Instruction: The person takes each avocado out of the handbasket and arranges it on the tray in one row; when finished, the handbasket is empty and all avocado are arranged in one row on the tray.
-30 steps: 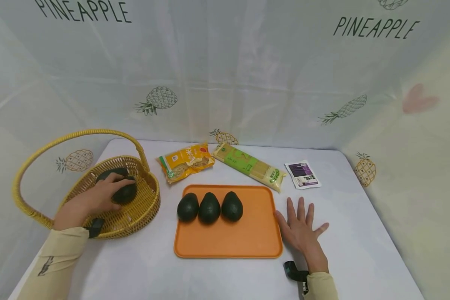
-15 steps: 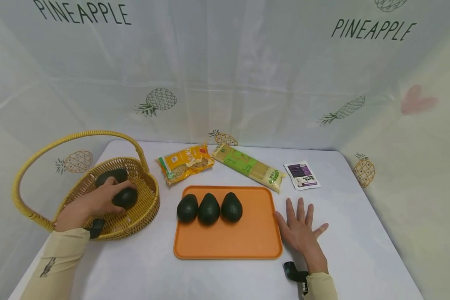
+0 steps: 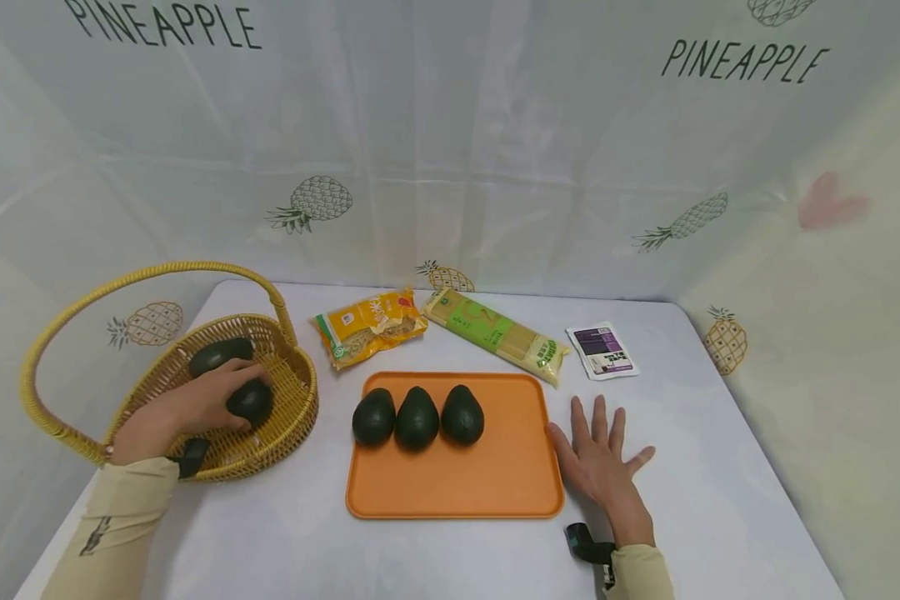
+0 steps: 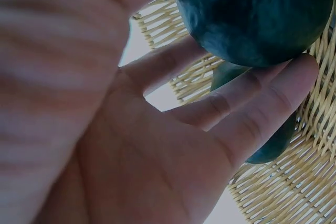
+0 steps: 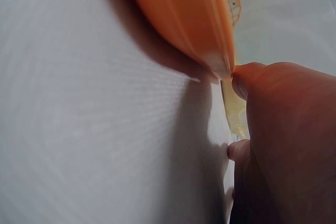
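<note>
My left hand [image 3: 195, 407] reaches into a yellow wicker basket [image 3: 291, 375] and grips a dark green avocado [image 3: 251, 403]. In the left wrist view, the fingers [image 4: 257, 103] curve along the side of that avocado [image 4: 252, 14]. A second avocado [image 3: 219, 353] lies behind it in the basket, partly hidden by the hand. Three more avocados [image 3: 417, 419] stand in a row on the orange tray [image 3: 457, 492]. At the tray's right edge, my right hand [image 3: 603, 467] rests with fingers spread, its thumb tip against the rim [image 5: 226, 66].
Behind the tray lie an orange food packet [image 3: 371, 327], a long green-labelled noodle packet [image 3: 495, 333] and a small white and purple sachet [image 3: 603, 350]. The tall basket handle [image 3: 157, 271] arches over the left forearm. A patterned curtain [image 3: 450, 125] hangs behind the table.
My left fingers have drawn in around the front avocado, and more of the one behind it now shows. The right hand has stayed at the tray's edge.
</note>
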{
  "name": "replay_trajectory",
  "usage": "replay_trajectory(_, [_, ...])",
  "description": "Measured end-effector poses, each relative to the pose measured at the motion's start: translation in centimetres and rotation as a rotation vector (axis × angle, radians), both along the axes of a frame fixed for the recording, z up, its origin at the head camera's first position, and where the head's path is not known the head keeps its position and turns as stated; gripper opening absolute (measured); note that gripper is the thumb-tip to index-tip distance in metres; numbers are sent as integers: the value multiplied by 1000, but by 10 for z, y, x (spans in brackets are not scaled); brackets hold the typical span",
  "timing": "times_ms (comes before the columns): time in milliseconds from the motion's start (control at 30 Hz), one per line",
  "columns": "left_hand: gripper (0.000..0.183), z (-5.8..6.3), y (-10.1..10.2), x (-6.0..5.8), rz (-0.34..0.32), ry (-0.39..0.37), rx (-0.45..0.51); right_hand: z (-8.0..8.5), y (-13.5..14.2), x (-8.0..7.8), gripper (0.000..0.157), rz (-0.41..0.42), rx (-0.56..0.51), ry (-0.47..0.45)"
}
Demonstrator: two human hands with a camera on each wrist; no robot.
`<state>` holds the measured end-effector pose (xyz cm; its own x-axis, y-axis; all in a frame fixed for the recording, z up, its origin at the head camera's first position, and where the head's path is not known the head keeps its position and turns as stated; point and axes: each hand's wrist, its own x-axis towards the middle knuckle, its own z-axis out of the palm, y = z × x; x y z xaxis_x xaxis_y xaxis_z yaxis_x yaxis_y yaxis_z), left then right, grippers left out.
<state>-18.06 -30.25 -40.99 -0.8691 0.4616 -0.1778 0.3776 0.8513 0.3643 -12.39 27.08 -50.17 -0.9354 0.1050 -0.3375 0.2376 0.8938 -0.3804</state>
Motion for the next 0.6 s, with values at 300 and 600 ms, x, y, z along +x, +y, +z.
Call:
replay_trajectory(300, [62,0,1,-2,16,-21,-15,-1,0,0,94,-2,-5,8])
replay_trajectory(600, [62,1,1,-1,2,-23,-7,-1,0,0,94,-2,-2,15])
